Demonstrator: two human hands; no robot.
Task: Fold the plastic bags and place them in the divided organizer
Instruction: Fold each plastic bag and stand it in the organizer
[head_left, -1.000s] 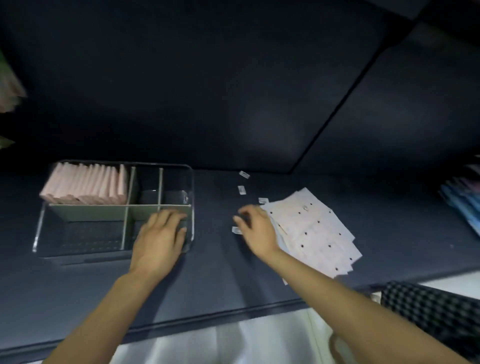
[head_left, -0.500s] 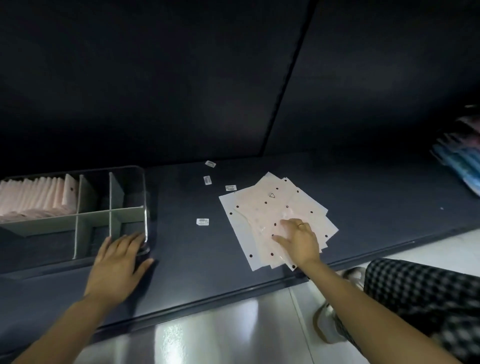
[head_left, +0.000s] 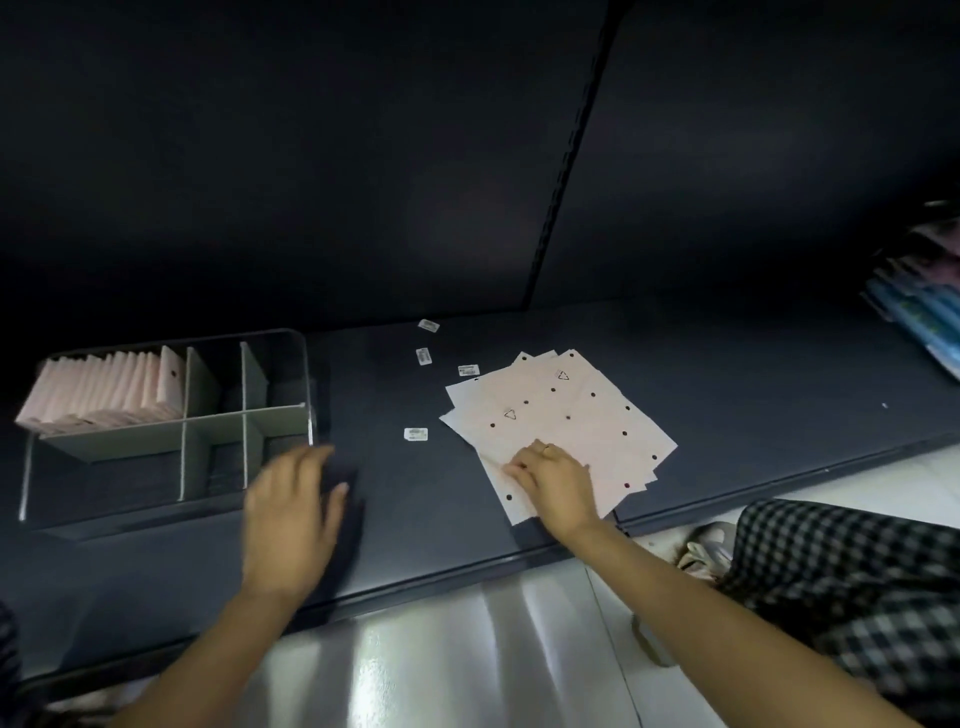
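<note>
A loose stack of flat pale plastic bags (head_left: 566, 415) with black dots lies on the dark shelf, right of centre. My right hand (head_left: 553, 478) rests on the stack's near left part, its fingertips curled at a bag's edge. A clear divided organizer (head_left: 306, 364) stands at the left; its back left compartment holds a row of folded pink bags (head_left: 104, 395). My left hand (head_left: 293, 509), blurred, hovers with relaxed fingers over the shelf just right of the organizer's near corner, holding nothing.
Several small white labels (head_left: 416, 434) lie scattered on the dark shelf (head_left: 779, 395) between organizer and stack. Blue and pink packs (head_left: 924, 312) sit at the far right. The shelf's front edge runs below my hands; a checked garment (head_left: 841, 571) is at lower right.
My left hand has come off the organizer's near edge and moved right. My right hand slid to the near left part of the bag stack and curled its fingertips there.
</note>
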